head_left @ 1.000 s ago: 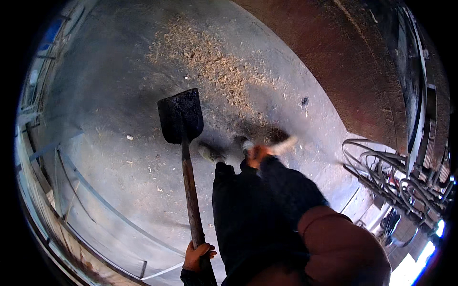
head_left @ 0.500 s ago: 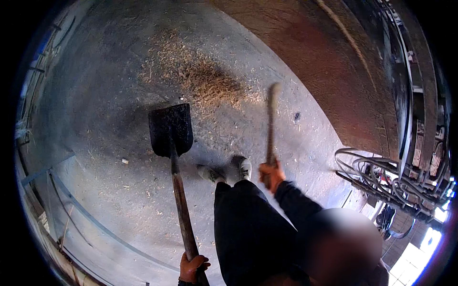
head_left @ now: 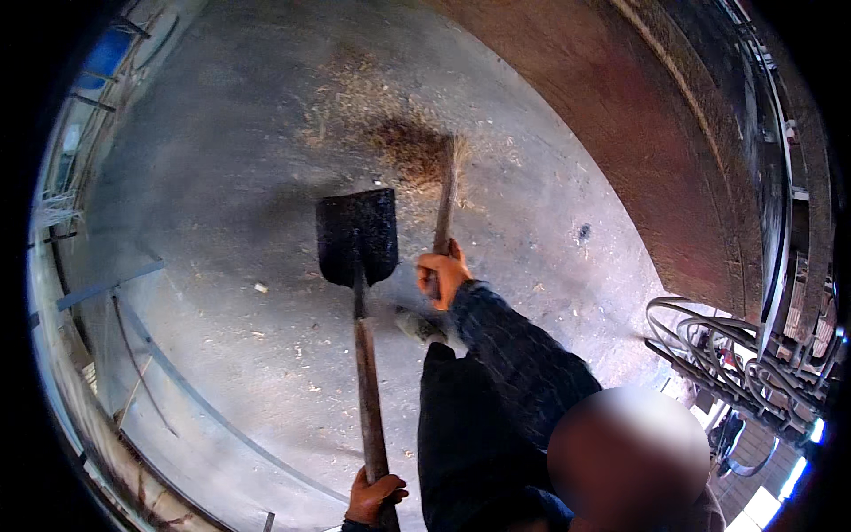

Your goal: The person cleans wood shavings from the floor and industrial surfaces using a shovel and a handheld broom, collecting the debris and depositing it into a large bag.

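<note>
My left hand [head_left: 374,498] is wrapped round the wooden handle of a shovel [head_left: 356,232]. Its flat black blade lies on the concrete, pointing away from me. In my right hand [head_left: 446,275] is the handle of a straw hand broom [head_left: 446,195]. The broom's bristle end, blurred a little by motion, reaches the right side of a heap of wood shavings [head_left: 399,146]. That heap is just beyond the blade, with looser shavings scattered farther off. Both hands look gloved in orange-brown.
A large rusty brown metal panel [head_left: 612,133] curves along the right. Near it hangs a bundle of hoses [head_left: 700,341]. A metal frame [head_left: 168,355] runs along the left. One of my shoes [head_left: 417,324] stands behind the blade; a small pale scrap [head_left: 261,287] lies left of it.
My right hand has swung the broom forward and left, from beside my feet to the shavings. The shovel has shifted slightly right in the view, still in my left hand.
</note>
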`<action>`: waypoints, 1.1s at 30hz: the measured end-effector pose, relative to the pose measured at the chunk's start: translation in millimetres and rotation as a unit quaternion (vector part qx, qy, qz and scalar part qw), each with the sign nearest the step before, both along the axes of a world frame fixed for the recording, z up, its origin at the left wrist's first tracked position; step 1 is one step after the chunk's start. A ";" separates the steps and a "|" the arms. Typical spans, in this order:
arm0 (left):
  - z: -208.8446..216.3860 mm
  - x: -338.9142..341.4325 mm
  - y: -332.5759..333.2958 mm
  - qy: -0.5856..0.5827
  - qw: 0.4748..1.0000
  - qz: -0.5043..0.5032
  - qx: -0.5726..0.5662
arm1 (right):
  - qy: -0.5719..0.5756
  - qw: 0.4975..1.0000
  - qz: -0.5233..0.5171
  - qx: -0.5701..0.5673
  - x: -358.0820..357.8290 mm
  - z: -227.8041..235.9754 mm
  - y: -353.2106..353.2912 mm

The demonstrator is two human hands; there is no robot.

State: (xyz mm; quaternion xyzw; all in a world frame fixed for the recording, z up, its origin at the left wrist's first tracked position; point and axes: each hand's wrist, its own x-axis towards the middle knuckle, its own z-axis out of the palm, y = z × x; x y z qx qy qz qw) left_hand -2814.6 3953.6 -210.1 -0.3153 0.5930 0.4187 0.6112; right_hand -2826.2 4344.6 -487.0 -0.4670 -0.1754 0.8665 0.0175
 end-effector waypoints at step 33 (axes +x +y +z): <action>44.8 -378.1 100.1 0.010 0.997 0.002 -0.076 | -0.170 0.931 -0.244 -0.212 -129.0 53.6 18.8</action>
